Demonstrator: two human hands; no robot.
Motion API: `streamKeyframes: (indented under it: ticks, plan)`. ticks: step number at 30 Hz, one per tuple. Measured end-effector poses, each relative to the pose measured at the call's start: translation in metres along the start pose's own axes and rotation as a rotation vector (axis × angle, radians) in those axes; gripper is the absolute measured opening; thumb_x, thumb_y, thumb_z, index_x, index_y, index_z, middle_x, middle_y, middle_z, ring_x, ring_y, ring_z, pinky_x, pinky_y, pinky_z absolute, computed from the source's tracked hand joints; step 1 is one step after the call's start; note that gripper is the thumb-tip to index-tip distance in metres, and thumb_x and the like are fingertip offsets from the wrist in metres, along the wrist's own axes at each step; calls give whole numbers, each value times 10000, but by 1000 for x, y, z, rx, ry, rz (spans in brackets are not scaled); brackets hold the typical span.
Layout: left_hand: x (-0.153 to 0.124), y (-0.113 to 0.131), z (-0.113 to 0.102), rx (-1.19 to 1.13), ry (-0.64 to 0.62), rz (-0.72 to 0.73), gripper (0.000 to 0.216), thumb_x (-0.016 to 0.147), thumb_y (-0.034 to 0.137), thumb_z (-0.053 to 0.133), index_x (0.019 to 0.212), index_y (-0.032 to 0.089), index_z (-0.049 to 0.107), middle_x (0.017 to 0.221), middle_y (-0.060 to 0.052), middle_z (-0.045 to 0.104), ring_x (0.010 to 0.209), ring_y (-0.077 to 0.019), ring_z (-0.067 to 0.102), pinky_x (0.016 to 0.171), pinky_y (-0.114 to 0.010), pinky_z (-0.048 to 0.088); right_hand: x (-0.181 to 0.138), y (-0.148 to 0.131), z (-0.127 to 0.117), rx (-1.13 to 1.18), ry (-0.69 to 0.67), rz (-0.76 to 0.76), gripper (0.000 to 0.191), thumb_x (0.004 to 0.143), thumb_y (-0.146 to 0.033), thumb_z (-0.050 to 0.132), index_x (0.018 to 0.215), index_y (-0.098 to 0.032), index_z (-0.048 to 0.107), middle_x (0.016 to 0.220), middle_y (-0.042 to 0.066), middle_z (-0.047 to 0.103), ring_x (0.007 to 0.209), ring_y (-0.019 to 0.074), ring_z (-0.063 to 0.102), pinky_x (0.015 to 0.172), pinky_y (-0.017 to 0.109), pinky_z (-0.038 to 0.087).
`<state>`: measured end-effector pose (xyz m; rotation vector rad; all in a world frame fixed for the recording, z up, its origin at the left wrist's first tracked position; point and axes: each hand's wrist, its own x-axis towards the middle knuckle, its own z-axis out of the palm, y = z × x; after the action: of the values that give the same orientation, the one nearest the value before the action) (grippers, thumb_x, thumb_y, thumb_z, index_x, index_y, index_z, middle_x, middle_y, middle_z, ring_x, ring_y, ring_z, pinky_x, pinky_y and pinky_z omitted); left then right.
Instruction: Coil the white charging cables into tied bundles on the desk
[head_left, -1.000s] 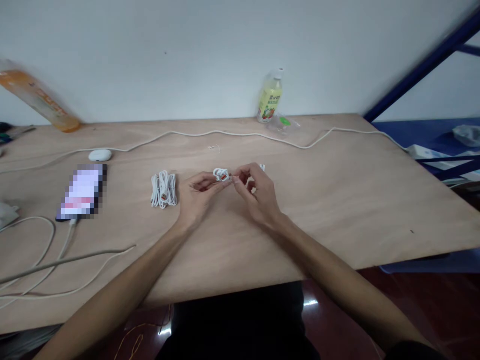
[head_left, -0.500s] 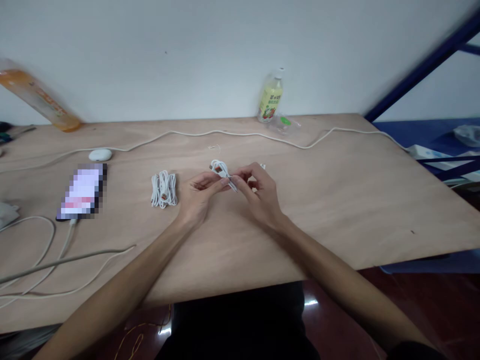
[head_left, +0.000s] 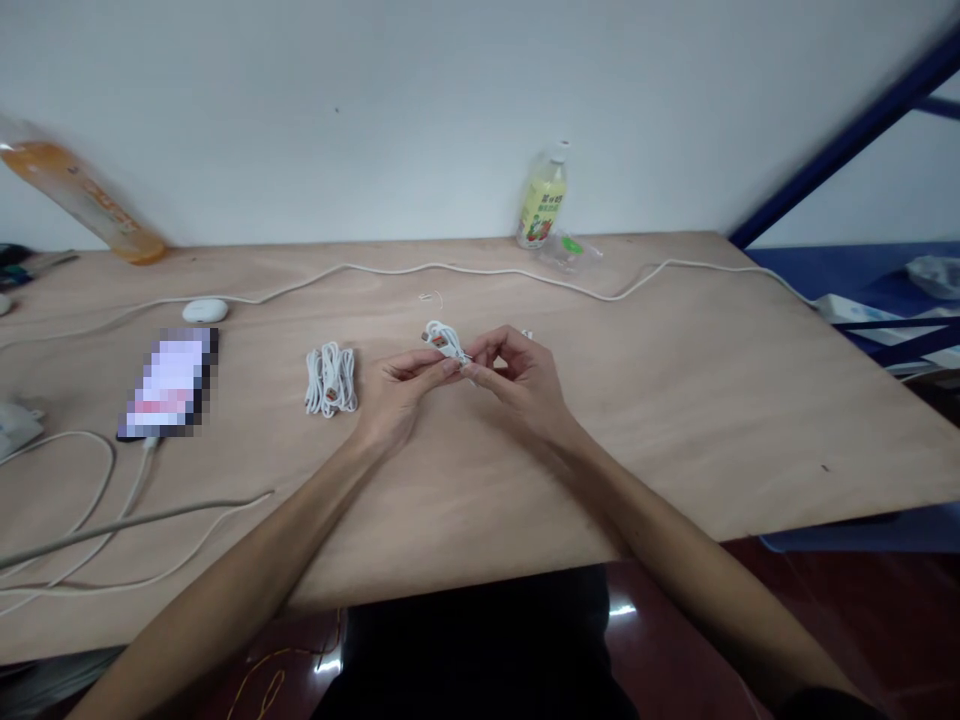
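Note:
Above the table, a coiled white USB cable (head_left: 444, 338) with an orange-marked plug is held between my two hands. My left hand (head_left: 394, 395) is closed, thumb and fingers pinching the bundle from the left. From the other side my right hand (head_left: 525, 375) pinches the middle of the coil, where a thin dark strand, like a tie, shows at the fingertips. Its exact grip is partly hidden by the fingers. Left of my left hand lie several coiled white cables (head_left: 330, 380) side by side. A small white piece (head_left: 527, 334) peeks out behind my right hand.
A phone (head_left: 169, 385) with a plugged-in cable and a white earbud case (head_left: 205, 311) lie left. A long white cord (head_left: 480, 272) crosses the table's back. An orange drink bottle (head_left: 124, 225) and a yellow-green bottle (head_left: 541, 205) stand by the wall. Small white scraps (head_left: 427, 297) lie beyond my hands.
My right fingertips have shifted slightly at the middle of the coil, and the cable's loose ends below them are now mostly hidden. Both hands stay in about the same place.

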<state>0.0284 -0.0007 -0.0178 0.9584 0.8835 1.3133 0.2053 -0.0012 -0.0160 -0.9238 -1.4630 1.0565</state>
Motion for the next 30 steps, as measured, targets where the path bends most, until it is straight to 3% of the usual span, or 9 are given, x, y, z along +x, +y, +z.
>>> streamKeyframes:
  ticks: [10,16,20,25,30]
  plan:
    - [-2,1,4,-48,-44,-2,298,602,417,1058,747,228,881,871,-54,871,858,-240,828,996,-480,687,-2,2,3,-35,66,-51,306,870,-486,864,907,-250,672,776,-27,580,729,149,543,582,268,449]
    - [-3,6,4,-81,-67,-26,267,623,398,1037,727,220,868,869,-67,863,895,-280,828,994,-536,681,-2,1,4,-42,54,-17,344,861,-517,862,885,-252,644,772,-26,568,725,150,522,589,272,451]
    - [-5,6,4,-105,-97,-34,257,623,372,1037,739,219,866,854,-55,849,870,-248,810,978,-491,680,-2,2,4,-33,53,-23,317,858,-482,852,872,-250,636,759,-32,554,693,140,494,580,271,419]
    - [-3,-1,3,-77,-50,-74,273,636,347,1023,800,194,867,894,-55,840,886,-221,797,907,-371,662,-3,4,6,-81,34,3,263,816,-399,848,863,-242,641,790,-31,578,705,139,494,586,274,400]
    - [3,-6,0,-108,-13,-114,333,638,378,1035,841,174,867,1007,-85,854,954,-244,811,940,-389,671,-3,6,6,-102,8,38,220,836,-376,808,942,-237,675,862,-15,616,761,153,544,618,278,431]
